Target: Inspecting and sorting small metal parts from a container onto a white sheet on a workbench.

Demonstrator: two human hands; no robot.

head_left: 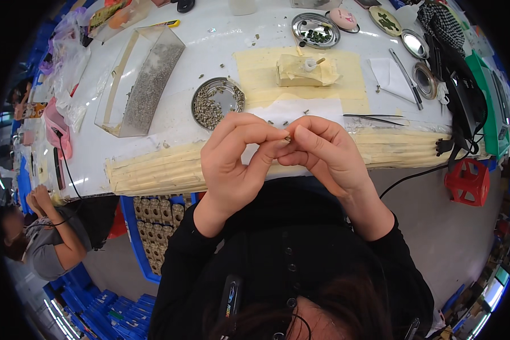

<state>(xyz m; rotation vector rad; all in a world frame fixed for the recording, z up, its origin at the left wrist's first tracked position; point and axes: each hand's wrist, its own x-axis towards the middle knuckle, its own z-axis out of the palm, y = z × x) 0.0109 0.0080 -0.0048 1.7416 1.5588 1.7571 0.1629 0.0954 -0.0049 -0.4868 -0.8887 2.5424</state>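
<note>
In front of my chest, both hands meet over a tiny brass-coloured metal part (288,138). My left hand (232,161) pinches it between thumb and index finger. My right hand (333,152) closes on it from the other side with its fingertips, which partly hide it. Just beyond my left hand sits a round metal dish (233,101) holding many similar small metal parts. A few loose ones lie on the white paper (317,105) behind my fingers. Black tweezers (374,117) rest to the right of my right hand.
A clear box of grey granules (152,79) stands left. Behind my hands is a tape-covered block (300,72). A plate with dark green pieces (316,29) sits farther back. Yellowish tape (153,170) covers the table's front edge. A blue crate (136,238) is below; another person (62,243) sits left.
</note>
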